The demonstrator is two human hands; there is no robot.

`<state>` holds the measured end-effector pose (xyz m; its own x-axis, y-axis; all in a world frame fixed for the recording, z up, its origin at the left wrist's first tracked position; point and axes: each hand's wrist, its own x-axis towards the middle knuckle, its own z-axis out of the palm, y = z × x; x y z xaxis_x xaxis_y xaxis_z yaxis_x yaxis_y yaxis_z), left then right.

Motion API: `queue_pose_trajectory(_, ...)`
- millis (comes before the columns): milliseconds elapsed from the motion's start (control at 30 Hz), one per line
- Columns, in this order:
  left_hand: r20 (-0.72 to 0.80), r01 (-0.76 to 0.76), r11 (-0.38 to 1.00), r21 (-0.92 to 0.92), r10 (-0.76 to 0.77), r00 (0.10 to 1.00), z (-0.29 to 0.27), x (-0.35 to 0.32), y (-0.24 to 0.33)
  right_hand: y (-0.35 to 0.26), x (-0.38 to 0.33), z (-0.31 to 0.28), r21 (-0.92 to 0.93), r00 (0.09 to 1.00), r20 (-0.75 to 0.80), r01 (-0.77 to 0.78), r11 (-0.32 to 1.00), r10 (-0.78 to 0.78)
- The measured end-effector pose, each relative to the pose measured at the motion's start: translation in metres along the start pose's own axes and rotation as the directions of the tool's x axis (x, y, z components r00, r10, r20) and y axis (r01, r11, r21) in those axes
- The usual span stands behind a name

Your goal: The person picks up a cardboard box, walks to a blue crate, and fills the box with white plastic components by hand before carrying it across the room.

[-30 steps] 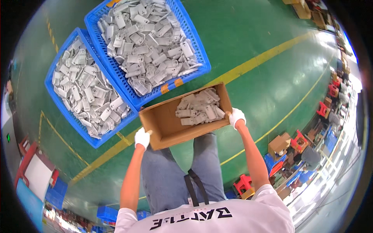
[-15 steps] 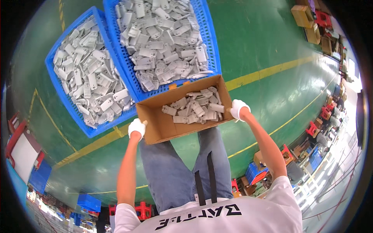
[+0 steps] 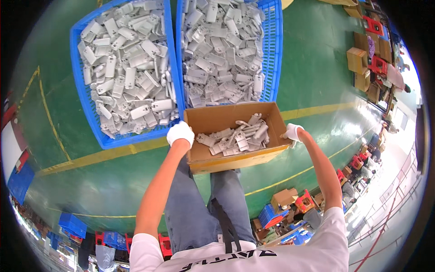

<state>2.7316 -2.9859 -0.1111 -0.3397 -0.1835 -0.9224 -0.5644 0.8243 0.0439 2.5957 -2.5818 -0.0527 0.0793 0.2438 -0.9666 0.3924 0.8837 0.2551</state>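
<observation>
I hold an open cardboard box in front of my legs, by its two short ends. My left hand, in a white glove, is closed on the left end. At the right end my right hand, also gloved in white, grips the edge. Inside the box lies a loose heap of white plastic parts, mostly toward the right side. Just beyond the box stand a left blue crate and a right blue crate, both heaped with similar white parts.
Yellow lines run across the green floor. Cardboard boxes and red stools stand at the far right. Nearer on the right is another blue crate. Blue bins sit at the lower left.
The box and both my hands have shifted right in the picture. The view has turned, so the crates now appear farther right and straighter. The parts in the box lie differently.
</observation>
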Motion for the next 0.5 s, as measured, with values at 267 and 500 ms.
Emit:
queue_pose_trajectory(267, -0.413, -0.461, 0.848, 0.262, 0.53, 0.741, 0.032, 0.041, 0.039, 0.067, 0.042, 0.017, 0.274, 0.994, 0.106, -0.06, 0.96, 0.032)
queue_pose_trajectory(500, -0.152, -0.637, 0.734, 0.238, 0.676, 0.721, 0.063, 0.071, 0.041, 0.077, 0.053, 0.021, 0.13, 0.99, 0.14, -0.031, 0.991, 0.012)
